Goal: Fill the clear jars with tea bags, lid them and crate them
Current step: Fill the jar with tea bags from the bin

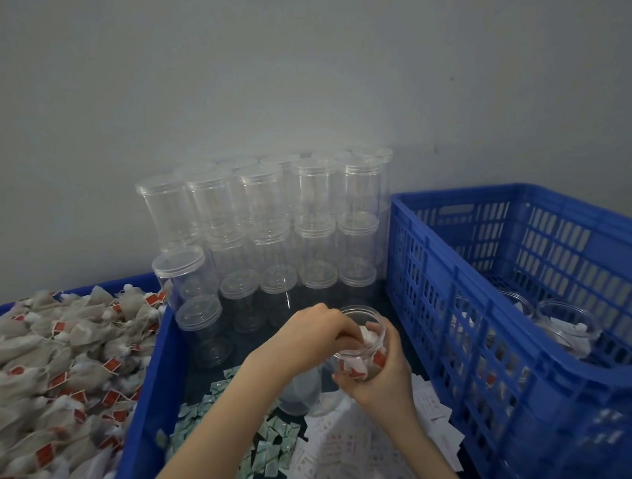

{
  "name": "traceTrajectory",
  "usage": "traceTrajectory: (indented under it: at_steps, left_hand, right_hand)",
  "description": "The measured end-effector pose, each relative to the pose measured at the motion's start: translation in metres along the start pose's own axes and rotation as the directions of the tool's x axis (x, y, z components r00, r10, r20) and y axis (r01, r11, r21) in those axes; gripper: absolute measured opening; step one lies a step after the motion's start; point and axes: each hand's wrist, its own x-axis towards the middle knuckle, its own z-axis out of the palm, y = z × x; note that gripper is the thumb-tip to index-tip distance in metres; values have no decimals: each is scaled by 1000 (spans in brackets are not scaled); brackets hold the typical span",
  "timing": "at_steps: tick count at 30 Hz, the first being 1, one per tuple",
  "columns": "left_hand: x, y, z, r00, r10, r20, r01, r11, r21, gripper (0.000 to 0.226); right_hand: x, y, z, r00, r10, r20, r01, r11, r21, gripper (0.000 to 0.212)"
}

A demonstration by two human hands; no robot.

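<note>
Noted nearest: right hand (378,375) wrapped round an open clear jar (361,340), unlidded and partly filled with white, red-tagged bags; left hand (316,330) at its mouth, fingertips bunched on a bag. Found left: heaped tea bags (50,370). Seen right: blue crate (524,303) holding a few filled jars. Counted far: many stacked empty lidded jars (267,219). Judged mostly unfinished.

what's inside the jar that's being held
The held jar contains white tea bags with red tags. Left hand fingers reach into its mouth, and the right hand wraps its lower side, so the bottom contents and total count are hidden.
</note>
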Motion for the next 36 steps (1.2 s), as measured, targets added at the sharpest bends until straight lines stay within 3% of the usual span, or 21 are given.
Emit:
traceTrajectory:
  at_steps: [4,6,8,11,13,16,19,21,23,24,25,27,32,36]
  left_hand:
    - [0,-2,-4,992,1,124,16,990,-140,40]
    - [-3,0,-7,992,-8,124,28,986,-162,53]
    - [-7,-2,-13,998,1,65,12,981,-193,47]
    - [-13,-9,-20,989,8,-145,-54,948,-315,31]
    - [-15,-15,-16,974,-37,-222,-59,909,-412,60]
    - [-15,-16,-4,993,-80,-90,-3,729,-685,101]
    - [-13,-11,-5,974,-153,-169,-64,528,-847,102]
    - [-10,-9,-13,954,-163,-251,-152,458,-876,84]
    - [-9,-5,-21,935,-161,-316,-233,394,-889,71]
    - [-10,-1,-26,921,-166,-352,-270,376,-886,66]
    - [-9,3,-31,906,-172,-387,-307,365,-879,61]
    - [-7,10,-40,884,-171,-434,-354,360,-863,55]
    - [-4,23,-54,872,-118,-476,-398,398,-827,70]
    - [0,29,-52,884,-104,-457,-382,404,-831,73]
  right_hand:
    - [-2,-3,-1,1000,0,5,0,1000,5,92]
    - [-2,-7,-2,1000,25,6,-25,999,38,92]
    - [0,-13,-3,999,43,2,-43,997,62,94]
    - [5,-24,-5,1000,22,-9,-21,998,62,98]
    - [11,-31,-7,1000,-4,-7,4,998,69,97]
    - [20,-52,-11,1000,-11,18,9,996,86,93]
    - [31,-79,-19,990,-6,142,-18,986,166,83]
    - [40,-99,-29,982,19,187,-51,984,171,78]
    - [52,-123,-41,989,2,151,-8,999,40,86]
    - [58,-136,-48,989,-14,147,23,998,-56,102]
    - [64,-149,-54,985,-14,173,39,989,-144,118]
    - [74,-172,-65,965,9,264,72,953,-295,130]
    - [95,-205,-82,936,29,350,172,832,-528,103]
    - [101,-211,-88,922,31,386,235,748,-621,100]
